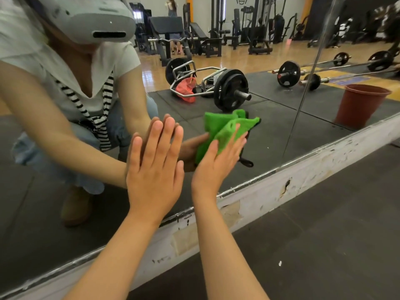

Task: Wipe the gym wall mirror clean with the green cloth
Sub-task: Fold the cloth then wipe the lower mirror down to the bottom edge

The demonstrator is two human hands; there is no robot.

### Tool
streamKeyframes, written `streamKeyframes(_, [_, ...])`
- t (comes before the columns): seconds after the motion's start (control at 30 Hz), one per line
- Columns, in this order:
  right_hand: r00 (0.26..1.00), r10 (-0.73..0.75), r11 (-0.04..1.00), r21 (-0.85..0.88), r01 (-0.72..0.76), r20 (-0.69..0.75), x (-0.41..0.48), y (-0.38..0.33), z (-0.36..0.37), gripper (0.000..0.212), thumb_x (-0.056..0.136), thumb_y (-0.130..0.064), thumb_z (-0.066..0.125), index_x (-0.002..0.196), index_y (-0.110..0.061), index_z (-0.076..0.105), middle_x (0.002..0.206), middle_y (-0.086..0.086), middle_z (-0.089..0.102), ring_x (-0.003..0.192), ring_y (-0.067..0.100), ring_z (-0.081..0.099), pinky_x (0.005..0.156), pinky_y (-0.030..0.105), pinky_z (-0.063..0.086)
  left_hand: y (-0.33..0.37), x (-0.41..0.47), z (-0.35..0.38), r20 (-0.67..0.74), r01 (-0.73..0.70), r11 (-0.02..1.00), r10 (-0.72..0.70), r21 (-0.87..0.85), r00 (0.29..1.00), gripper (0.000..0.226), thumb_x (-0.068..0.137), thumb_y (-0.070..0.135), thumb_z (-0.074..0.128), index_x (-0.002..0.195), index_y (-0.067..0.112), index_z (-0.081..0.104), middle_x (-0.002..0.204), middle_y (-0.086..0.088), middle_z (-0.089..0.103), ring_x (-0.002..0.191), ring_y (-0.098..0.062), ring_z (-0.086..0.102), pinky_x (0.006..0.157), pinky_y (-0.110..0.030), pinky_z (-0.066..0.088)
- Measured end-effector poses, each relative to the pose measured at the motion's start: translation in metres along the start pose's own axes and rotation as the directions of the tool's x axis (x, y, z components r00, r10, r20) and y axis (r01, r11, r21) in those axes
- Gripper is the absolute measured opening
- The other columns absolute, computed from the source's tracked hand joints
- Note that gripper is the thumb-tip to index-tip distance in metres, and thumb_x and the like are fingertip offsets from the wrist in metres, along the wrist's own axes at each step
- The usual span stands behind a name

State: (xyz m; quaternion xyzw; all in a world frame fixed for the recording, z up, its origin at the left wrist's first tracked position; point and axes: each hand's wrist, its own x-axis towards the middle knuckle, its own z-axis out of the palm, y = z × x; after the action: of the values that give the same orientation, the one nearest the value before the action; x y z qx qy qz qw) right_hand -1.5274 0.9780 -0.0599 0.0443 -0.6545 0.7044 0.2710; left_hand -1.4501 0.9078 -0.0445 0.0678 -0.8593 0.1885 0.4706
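Across most of the view, the wall mirror [270, 118], lower edge slanting from near left to far right, one vertical seam toward the right. Reflected in it: a crouching person in a white top and a headset, gym machines far back, loaded bars on black mats.

At near right, dark rubber floor [335, 234]. Between floor and glass, a chipped white base strip [303, 176], paint peeling in patches.

Flat against the glass, the left hand [154, 169], left of the cloth, digits straight and held close together, tips up, meeting their own reflection. Just beside it to the right, the right hand [216, 163], palm laid over the cloth, fingers [232, 137] straight and slightly fanned, pressing rather than gripping, thumb lying up the cloth's left side.

At far right, a reflected red-brown bucket [359, 105], upright.

Low on the mirror, just above the base strip, the green cloth [223, 126], bunched and folded, pinned between right palm and glass. Long axis on a slant, from lower left under the heel of the hand to upper right, free corner aimed up and right past the fingertips. Boundary between cloth and its reflection not clear.

Hanging at the cloth's lower right edge, a small black loop [246, 162].
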Motion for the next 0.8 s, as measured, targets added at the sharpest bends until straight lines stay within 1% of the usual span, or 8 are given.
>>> streamKeyframes(0.13, [0.983, 0.174, 0.985, 0.03, -0.172, -0.061, 0.0, 0.018, -0.008, 0.054, 0.096, -0.044, 0.028, 0.144, -0.049, 0.004, 0.167, -0.004, -0.002, 0.152, 0.006, -0.006, 0.125, 0.044, 0.001, -0.001, -0.001, 0.002, -0.019, -0.008, 1.0, 0.008, -0.011, 1.0, 0.067, 0.1, 0.027, 0.039, 0.161, 0.01, 0.016, 0.167, -0.008, 0.01, 0.155, -0.018, -0.008, 0.125, -0.041, -0.009])
streamKeyframes(0.2, [0.999, 0.05, 0.998, 0.026, -0.05, -0.004, -0.003, 0.0, 0.0, 0.056, 0.095, -0.05, 0.025, 0.147, -0.05, 0.003, 0.167, -0.006, -0.008, 0.15, 0.003, -0.014, 0.125, 0.043, -0.003, -0.001, -0.001, 0.005, -0.043, -0.006, 1.0, 0.006, -0.011, 0.999, 0.064, 0.102, 0.027, 0.036, 0.16, 0.01, 0.017, 0.167, -0.008, 0.011, 0.155, -0.018, -0.007, 0.125, -0.041, -0.008])
streamKeyframes(0.33, [0.968, -0.233, 0.972, -0.014, 0.235, 0.092, 0.012, -0.024, 0.005, 0.057, 0.097, -0.042, 0.028, 0.15, -0.041, 0.008, 0.167, 0.0, -0.003, 0.151, 0.006, -0.015, 0.124, 0.048, -0.001, 0.0, -0.001, 0.01, -0.09, 0.001, 1.0, -0.001, -0.003, 0.996, 0.062, 0.103, 0.026, 0.037, 0.16, 0.009, 0.018, 0.166, -0.005, 0.011, 0.155, -0.018, -0.007, 0.125, -0.042, -0.006])
streamKeyframes(0.43, [0.987, -0.159, 0.987, -0.011, 0.159, 0.003, 0.04, -0.018, -0.007, 0.056, 0.098, -0.033, 0.034, 0.15, -0.036, 0.015, 0.167, 0.004, 0.006, 0.153, 0.013, -0.003, 0.123, 0.052, 0.004, 0.0, -0.002, 0.01, -0.096, 0.001, 1.0, -0.001, -0.001, 0.995, 0.063, 0.102, 0.026, 0.039, 0.16, 0.01, 0.019, 0.166, -0.006, 0.013, 0.155, -0.018, -0.007, 0.125, -0.042, -0.006])
streamKeyframes(0.53, [0.996, -0.084, 0.996, 0.011, 0.084, -0.027, 0.039, -0.029, -0.002, 0.059, 0.098, -0.032, 0.036, 0.153, -0.031, 0.016, 0.167, 0.007, 0.003, 0.153, 0.018, -0.003, 0.123, 0.05, 0.002, 0.0, -0.002, 0.012, -0.114, -0.007, 1.0, 0.007, 0.007, 0.993, 0.063, 0.101, 0.025, 0.042, 0.159, 0.009, 0.022, 0.166, -0.006, 0.012, 0.155, -0.018, -0.007, 0.126, -0.042, -0.005])
streamKeyframes(0.7, [0.909, -0.395, 0.917, -0.001, 0.398, 0.13, 0.031, -0.056, 0.007, 0.055, 0.097, -0.037, 0.03, 0.15, -0.031, 0.014, 0.167, 0.009, 0.005, 0.152, 0.014, -0.007, 0.123, 0.046, -0.004, 0.0, -0.002, 0.017, -0.139, -0.001, 0.999, 0.006, 0.04, 0.99, 0.066, 0.102, 0.027, 0.045, 0.159, 0.01, 0.018, 0.165, -0.007, 0.014, 0.155, -0.02, -0.005, 0.126, -0.044, -0.003])
streamKeyframes(0.73, [0.913, -0.391, 0.92, 0.008, 0.393, 0.119, 0.039, -0.054, 0.003, 0.055, 0.097, -0.037, 0.031, 0.15, -0.031, 0.017, 0.167, 0.009, 0.007, 0.152, 0.014, -0.004, 0.123, 0.045, -0.002, 0.0, -0.002, 0.016, -0.139, -0.001, 1.0, 0.004, 0.026, 0.99, 0.065, 0.101, 0.026, 0.044, 0.159, 0.01, 0.019, 0.165, -0.007, 0.014, 0.155, -0.019, -0.005, 0.126, -0.044, -0.002])
streamKeyframes(0.8, [0.971, -0.236, 0.971, 0.032, 0.235, 0.023, 0.061, -0.042, -0.006, 0.058, 0.096, -0.038, 0.032, 0.152, -0.03, 0.018, 0.167, 0.008, 0.008, 0.153, 0.017, 0.0, 0.124, 0.046, 0.001, -0.001, -0.002, 0.014, -0.134, -0.002, 1.0, 0.003, 0.005, 0.991, 0.063, 0.101, 0.024, 0.041, 0.159, 0.011, 0.021, 0.165, -0.006, 0.015, 0.155, -0.019, -0.004, 0.126, -0.043, -0.002])
